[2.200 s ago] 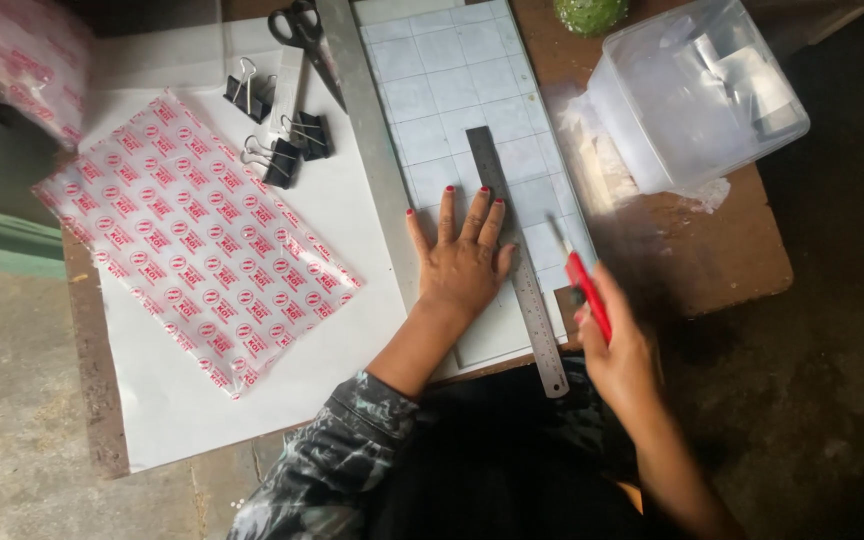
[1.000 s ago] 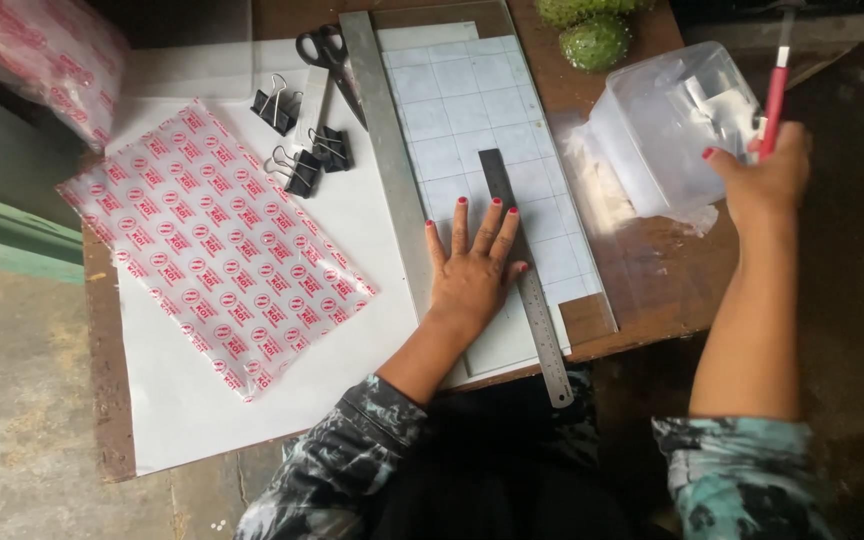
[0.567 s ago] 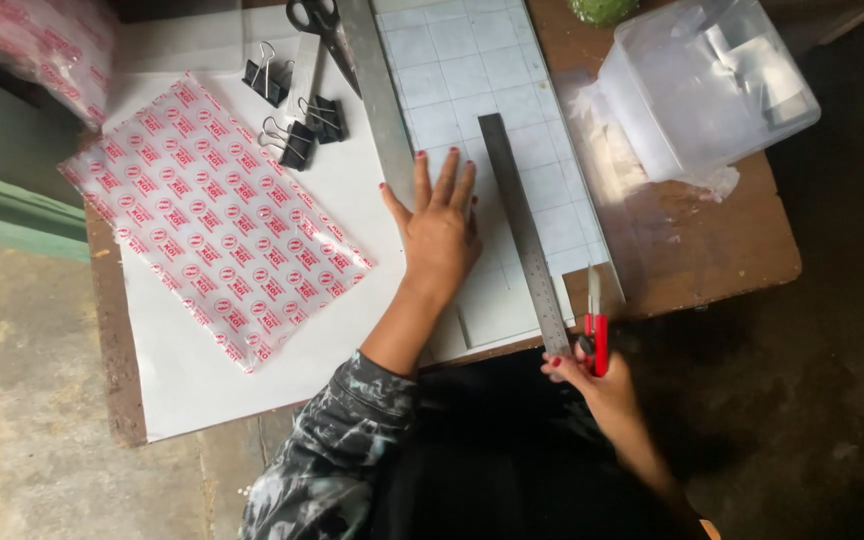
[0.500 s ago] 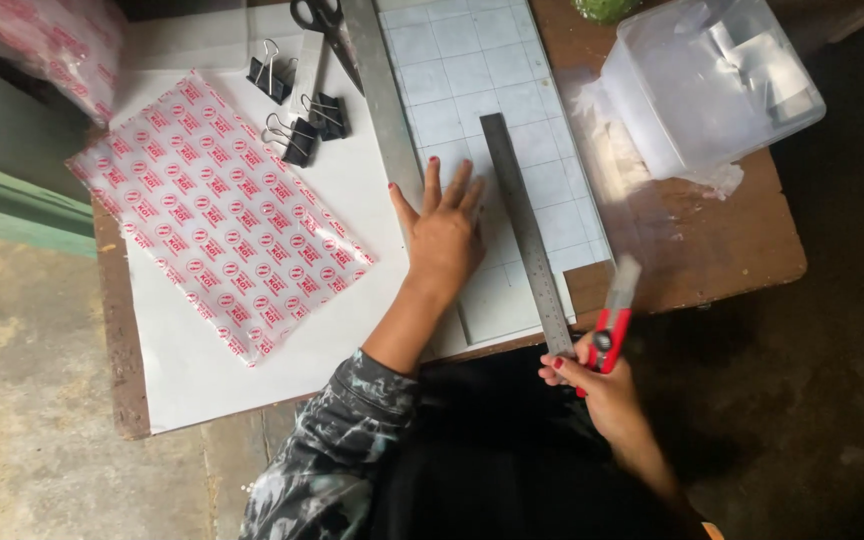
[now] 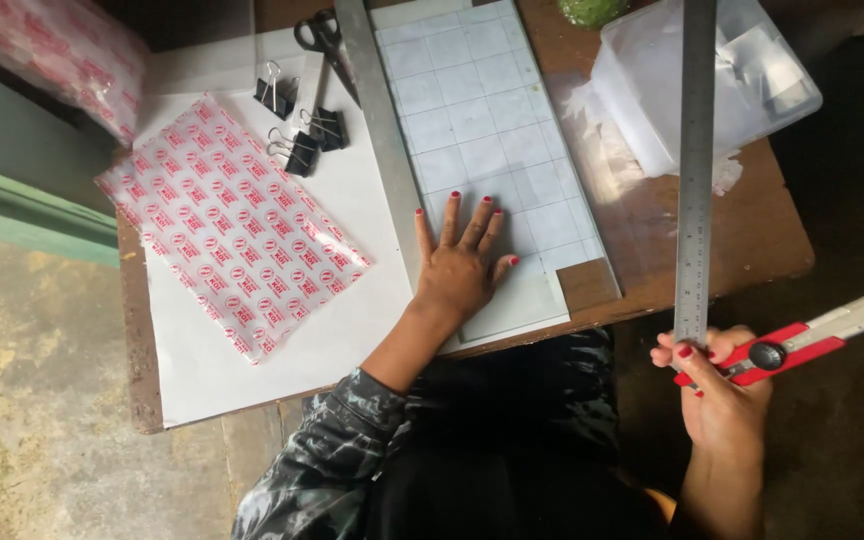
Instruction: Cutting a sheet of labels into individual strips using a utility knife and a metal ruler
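Observation:
My left hand (image 5: 464, 262) lies flat, fingers spread, on a pale gridded sheet (image 5: 482, 130) on the wooden table (image 5: 712, 240). My right hand (image 5: 720, 390), off the table's near edge, grips a long metal ruler (image 5: 696, 170) by its near end and also a red and white utility knife (image 5: 812, 338). The ruler is lifted and points away over the table and the clear plastic box (image 5: 712, 80). The knife sticks out to the right.
A red-and-white patterned plastic bag (image 5: 237, 225) lies on a white sheet (image 5: 302, 330) at left. Black binder clips (image 5: 302, 135), scissors (image 5: 322, 35) and a grey metal bar (image 5: 382, 130) lie at the back. Something green (image 5: 592, 10) sits at the top edge.
The ruler lay on the gridded sheet beside my left hand; my right hand, holding the knife, has picked it up by its near end and swung it to the right.

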